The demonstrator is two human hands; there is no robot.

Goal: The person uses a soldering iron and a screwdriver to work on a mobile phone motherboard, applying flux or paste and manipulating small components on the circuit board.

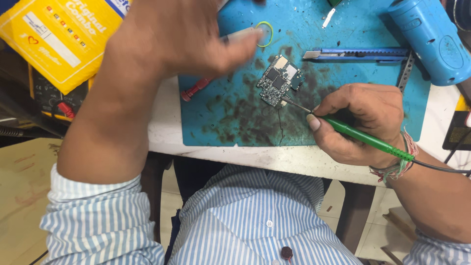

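A small green circuit board [279,81] lies on a stained blue work mat [230,118]. My right hand [360,122] grips a green-handled soldering iron [365,137] like a pen, its metal tip touching the board's lower edge. My left hand [181,34] is raised and blurred over the mat's upper left, fingers stretched toward a thin clear stick [243,34]; whether it holds that stick is unclear. A red-handled tool [195,90] pokes out from under that hand.
A blue utility knife [358,53] and a blue heat gun [431,37] lie at the mat's top right. A yellow-green rubber band [265,33] sits near the top. A yellow packet [59,34] and a multimeter [59,103] are on the left.
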